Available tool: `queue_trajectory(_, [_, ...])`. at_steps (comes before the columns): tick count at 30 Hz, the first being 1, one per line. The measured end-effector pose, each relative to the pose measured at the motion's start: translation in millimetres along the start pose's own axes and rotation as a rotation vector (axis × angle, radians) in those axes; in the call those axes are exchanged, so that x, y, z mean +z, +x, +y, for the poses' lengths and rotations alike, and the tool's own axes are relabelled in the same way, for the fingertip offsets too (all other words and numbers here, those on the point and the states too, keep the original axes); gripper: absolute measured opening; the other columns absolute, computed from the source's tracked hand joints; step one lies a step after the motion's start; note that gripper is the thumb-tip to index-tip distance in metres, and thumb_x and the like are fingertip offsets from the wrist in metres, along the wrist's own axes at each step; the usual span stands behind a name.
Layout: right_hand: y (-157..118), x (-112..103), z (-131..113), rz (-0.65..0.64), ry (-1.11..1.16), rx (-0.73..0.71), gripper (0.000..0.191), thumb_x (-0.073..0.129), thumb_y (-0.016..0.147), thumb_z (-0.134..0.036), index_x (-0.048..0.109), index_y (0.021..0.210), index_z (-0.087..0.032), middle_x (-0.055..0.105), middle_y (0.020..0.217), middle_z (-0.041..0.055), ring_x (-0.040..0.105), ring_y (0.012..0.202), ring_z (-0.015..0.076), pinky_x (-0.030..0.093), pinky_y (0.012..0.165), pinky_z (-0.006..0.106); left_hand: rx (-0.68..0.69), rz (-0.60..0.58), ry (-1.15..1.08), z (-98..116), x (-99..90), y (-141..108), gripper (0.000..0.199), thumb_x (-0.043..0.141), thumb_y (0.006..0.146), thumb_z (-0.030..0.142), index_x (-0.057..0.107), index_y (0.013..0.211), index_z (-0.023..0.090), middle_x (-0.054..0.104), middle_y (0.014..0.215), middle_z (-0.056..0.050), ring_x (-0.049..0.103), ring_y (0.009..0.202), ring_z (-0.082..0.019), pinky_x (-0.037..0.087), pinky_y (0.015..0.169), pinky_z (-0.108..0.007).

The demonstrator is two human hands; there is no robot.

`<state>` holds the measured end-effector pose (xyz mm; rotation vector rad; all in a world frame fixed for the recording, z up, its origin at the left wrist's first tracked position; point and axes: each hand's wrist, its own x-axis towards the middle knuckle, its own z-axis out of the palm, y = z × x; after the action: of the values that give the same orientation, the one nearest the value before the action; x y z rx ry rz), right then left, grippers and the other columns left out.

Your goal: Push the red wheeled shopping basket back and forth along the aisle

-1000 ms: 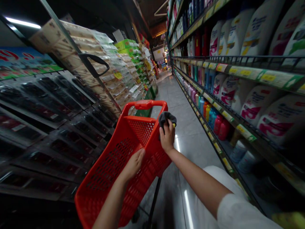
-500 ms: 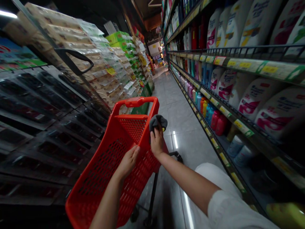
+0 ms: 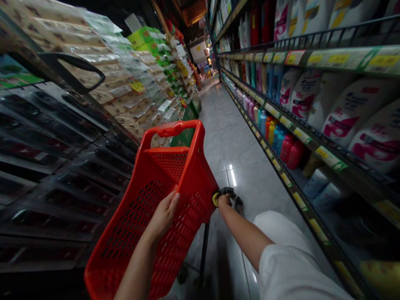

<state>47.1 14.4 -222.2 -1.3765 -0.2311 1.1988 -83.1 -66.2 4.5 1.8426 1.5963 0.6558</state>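
Observation:
A red plastic shopping cart (image 3: pixel 190 171) with perforated walls stands tilted in view, left of centre. My left hand (image 3: pixel 165 210) is closed on the near side rim of its basket. Beyond the basket's right side, low by the cart's dark frame, my right hand (image 3: pixel 224 201) is closed on a dark grey cloth (image 3: pixel 226 191). Something yellow (image 3: pixel 215 199) shows at the edge of that cloth, against the red wall. The fingertips of my right hand are partly hidden by the cloth.
Shelves of shampoo bottles (image 3: pixel 346 112) line the right side. Stacked packages (image 3: pixel 125 83) and boxed goods (image 3: pixel 71 187) rise on the left, with a black handle (image 3: pixel 75 71) before them. A grey tiled floor (image 3: pixel 218 137) runs between.
My right hand has moved down and slightly right with the cloth, from the cart's upper rim to low beside its outer wall. My left hand keeps its hold on the rim.

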Motion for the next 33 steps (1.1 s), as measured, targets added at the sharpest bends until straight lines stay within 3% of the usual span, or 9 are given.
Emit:
queue_trajectory(3, [1,6,0,0.069,0.038,0.108,0.031,0.042,0.085,-0.033,0.063,0.107,-0.026,0.062,0.075,0.0001,0.061,0.066,0.0164,0.050,0.058,0.029,-0.003,0.008,0.009,5,0.3,0,0.063,0.043,0.089,0.064,0.065,0.115,0.010,0.071,0.110,-0.011,0.064,0.100,-0.026,0.048,0.097,-0.037])
queue_trajectory(6, [-10,21,-12,0.084,0.066,0.109,0.039,0.039,0.085,-0.036,0.062,0.115,-0.026,0.066,0.092,0.0019,0.065,0.078,0.0164,0.054,0.067,0.031,0.000,0.020,0.004,7,0.7,3,0.064,0.044,0.088,0.065,0.066,0.115,0.011,0.072,0.108,-0.010,0.065,0.099,-0.026,0.048,0.097,-0.037])
queue_trajectory(10, [-40,40,-47,0.055,-0.020,-0.079,0.050,0.039,0.088,-0.040,0.055,0.133,-0.023,0.057,0.135,0.0102,0.054,0.125,0.0236,0.045,0.102,0.041,0.018,0.031,-0.008,5,1.3,7,0.066,0.043,0.087,0.068,0.066,0.116,0.012,0.071,0.108,-0.010,0.064,0.101,-0.026,0.046,0.099,-0.039])
queue_trajectory(14, [-67,53,-95,-0.164,-0.143,-0.446,0.068,0.050,0.087,-0.037,0.035,0.149,-0.014,0.033,0.156,0.0166,0.027,0.146,0.0265,0.025,0.118,0.046,0.008,0.025,-0.037,4,1.4,7,0.067,0.041,0.088,0.068,0.065,0.115,0.011,0.070,0.111,-0.012,0.063,0.103,-0.027,0.045,0.100,-0.039])
queue_trajectory(18, [-84,53,-135,-0.223,-0.247,-0.785,0.066,0.042,0.088,-0.016,0.029,0.153,-0.018,0.030,0.155,0.0151,0.026,0.145,0.0243,0.028,0.117,0.045,0.016,0.041,-0.022,6,2.1,6,0.068,0.040,0.087,0.070,0.066,0.110,0.011,0.070,0.108,-0.011,0.063,0.101,-0.027,0.044,0.101,-0.038])
queue_trajectory(23, [-113,35,-132,-0.270,-0.471,-1.005,0.057,0.041,0.090,-0.010,0.047,0.144,-0.028,0.042,0.137,0.0135,0.042,0.129,0.0253,0.039,0.109,0.045,0.070,0.047,-0.012,1,4.0,11,0.067,0.035,0.089,0.068,0.067,0.109,0.013,0.071,0.107,-0.010,0.061,0.108,-0.027,0.041,0.106,-0.039])
queue_trajectory(26, [-117,29,-128,-0.354,-0.496,-1.045,0.052,0.043,0.092,-0.014,0.052,0.141,-0.028,0.044,0.128,0.0122,0.047,0.121,0.0230,0.045,0.104,0.039,0.071,0.084,-0.004,-2,4.8,14,0.068,0.033,0.089,0.069,0.069,0.104,0.013,0.072,0.103,-0.010,0.060,0.112,-0.027,0.040,0.106,-0.038])
queue_trajectory(30, [-101,29,-144,-0.314,-0.430,-0.994,0.054,0.042,0.094,-0.018,0.042,0.147,-0.027,0.046,0.120,0.0108,0.051,0.114,0.0208,0.047,0.101,0.036,0.048,0.059,-0.059,-1,5.9,14,0.072,0.032,0.089,0.071,0.070,0.101,0.011,0.073,0.098,-0.011,0.061,0.111,-0.027,0.042,0.105,-0.037])
queue_trajectory(33, [-98,22,-148,-0.346,-0.546,-1.028,0.056,0.043,0.093,-0.018,0.042,0.147,-0.029,0.047,0.120,0.0107,0.054,0.109,0.0216,0.050,0.095,0.035,0.038,0.033,-0.101,2,6.2,14,0.075,0.031,0.089,0.071,0.071,0.105,0.010,0.074,0.101,-0.012,0.061,0.113,-0.027,0.043,0.104,-0.038])
